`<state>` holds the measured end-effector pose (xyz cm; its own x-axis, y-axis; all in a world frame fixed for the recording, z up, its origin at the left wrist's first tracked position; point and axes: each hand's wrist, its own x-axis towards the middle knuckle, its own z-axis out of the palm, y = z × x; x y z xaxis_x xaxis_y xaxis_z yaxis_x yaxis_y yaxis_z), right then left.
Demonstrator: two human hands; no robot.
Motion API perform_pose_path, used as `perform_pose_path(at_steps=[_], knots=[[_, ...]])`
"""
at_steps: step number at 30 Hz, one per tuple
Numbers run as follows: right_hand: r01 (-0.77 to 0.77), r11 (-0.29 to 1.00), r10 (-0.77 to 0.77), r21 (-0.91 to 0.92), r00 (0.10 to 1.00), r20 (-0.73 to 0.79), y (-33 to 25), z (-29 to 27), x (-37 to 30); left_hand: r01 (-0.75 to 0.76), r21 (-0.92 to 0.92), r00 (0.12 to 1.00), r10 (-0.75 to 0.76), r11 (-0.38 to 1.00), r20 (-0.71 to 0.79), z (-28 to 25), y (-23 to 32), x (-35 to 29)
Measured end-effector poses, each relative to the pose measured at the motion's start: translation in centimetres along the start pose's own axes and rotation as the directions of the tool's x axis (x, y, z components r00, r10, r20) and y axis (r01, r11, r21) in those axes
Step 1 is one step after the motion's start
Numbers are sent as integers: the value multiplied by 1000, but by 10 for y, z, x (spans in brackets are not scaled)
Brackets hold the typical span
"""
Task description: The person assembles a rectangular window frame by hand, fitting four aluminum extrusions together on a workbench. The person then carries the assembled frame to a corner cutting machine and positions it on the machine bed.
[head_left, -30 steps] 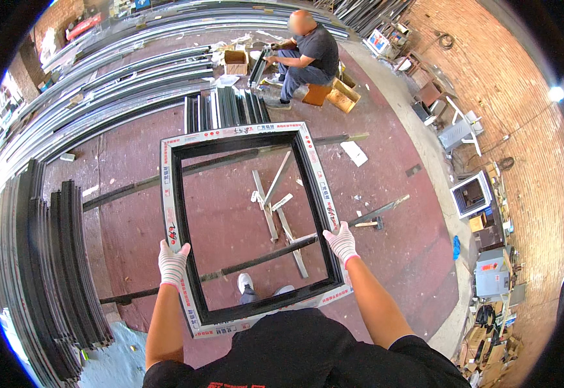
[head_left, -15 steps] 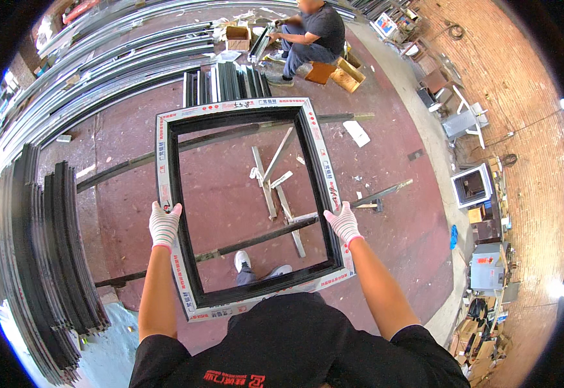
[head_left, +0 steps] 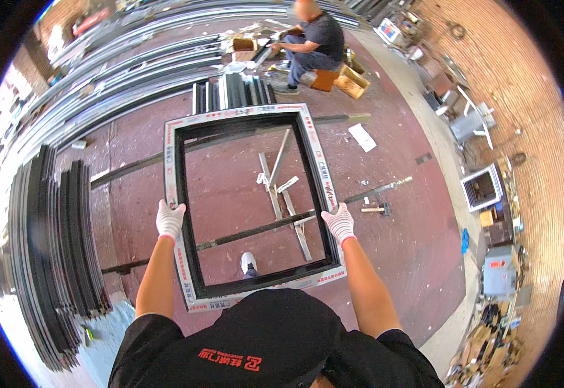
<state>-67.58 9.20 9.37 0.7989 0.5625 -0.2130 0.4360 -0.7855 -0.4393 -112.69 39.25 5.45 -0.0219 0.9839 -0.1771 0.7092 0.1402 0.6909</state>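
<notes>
Between both hands I carry a rectangular window frame [head_left: 312, 169], black on its inner edge, with printed white protective film on its face. My left hand [head_left: 170, 220], in a white striped glove, is closed around the left side bar. On the right side bar, my right hand [head_left: 339, 224] grips at about the same height, in a matching glove. The frame hangs in front of me above the floor, tilted slightly, and its opening has no glass. Through it show thin metal strips [head_left: 271, 184] on the red floor and one of my shoes [head_left: 248, 264].
Stacked dark profiles [head_left: 33, 258] stand at left; more long profiles [head_left: 133, 71] lie at the back left. Beyond the frame is a bundle of short profiles [head_left: 233, 92]. A seated person [head_left: 317, 42] works at the back. A hammer [head_left: 379, 209] lies right; clutter and a grey box [head_left: 498, 275] line the wall.
The surroundings have shifted slightly right and down in view. I still hold the frame on both sides; one of my shoes no longer shows through it.
</notes>
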Motion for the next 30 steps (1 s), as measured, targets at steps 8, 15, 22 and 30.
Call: perform_pose_path(at_steps=[8,15,22,30], knots=[[-168,957,192,238,978,-80,58,-55,-98,-223,-241,971,236,945,29,7,7,-44],[-207,881,356,426,883,-307,125,-123,-216,-315,-315,936,348,895,53,6,81,-114],[40,879,347,474,628,-696,184,-152,-336,-339,-768,831,556,543,26,-6,170,-215],[173,650,612,740,458,-645,291,-160,-380,-341,-856,632,769,390,99,43,269,-322]])
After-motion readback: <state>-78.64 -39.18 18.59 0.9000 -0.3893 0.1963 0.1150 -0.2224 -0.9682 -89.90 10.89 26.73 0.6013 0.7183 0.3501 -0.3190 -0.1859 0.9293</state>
